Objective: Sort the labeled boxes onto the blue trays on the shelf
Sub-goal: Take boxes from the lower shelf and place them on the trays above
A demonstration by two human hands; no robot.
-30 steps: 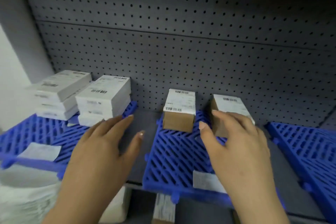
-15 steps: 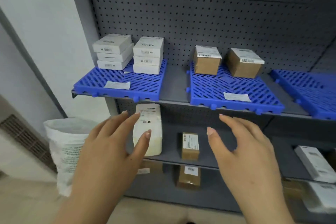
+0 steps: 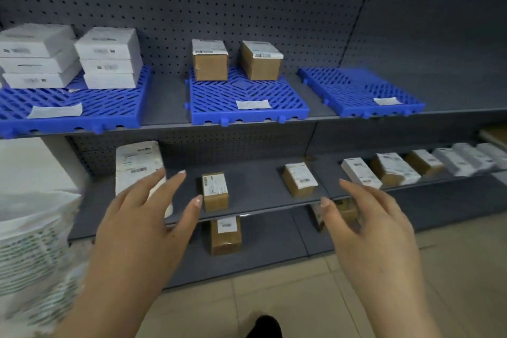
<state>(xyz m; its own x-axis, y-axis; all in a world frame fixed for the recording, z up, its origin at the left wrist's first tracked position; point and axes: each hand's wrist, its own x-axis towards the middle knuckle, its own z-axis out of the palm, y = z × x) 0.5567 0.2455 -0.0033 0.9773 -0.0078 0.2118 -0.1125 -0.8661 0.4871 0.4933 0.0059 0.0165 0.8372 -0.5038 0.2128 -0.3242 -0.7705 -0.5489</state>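
Observation:
Three blue trays sit on the upper shelf. The left tray (image 3: 109, 110) carries two stacks of white boxes (image 3: 108, 58). Two brown labeled boxes (image 3: 210, 60) stand at the back of the middle tray (image 3: 219, 107). The right tray (image 3: 354, 91) bears only a paper tag. On the lower shelf lie a white parcel (image 3: 137, 162), a small brown box (image 3: 215, 191), another brown box (image 3: 300, 180) and several more boxes (image 3: 392, 169) to the right. My left hand (image 3: 142, 225) and my right hand (image 3: 370, 225) hover in front of the lower shelf, fingers spread, holding nothing.
A further brown box (image 3: 225, 236) lies on the bottom shelf, and another is partly hidden behind my right hand. A white printed sack (image 3: 33, 241) stands on the floor at the left. Grey pegboard (image 3: 247, 8) backs the shelves. Beige floor tiles (image 3: 301, 296) lie below.
Both hands drew back from the brown boxes on the middle tray and dropped to the lower shelf level. The view pulled away and swung right, showing the right tray and more boxes.

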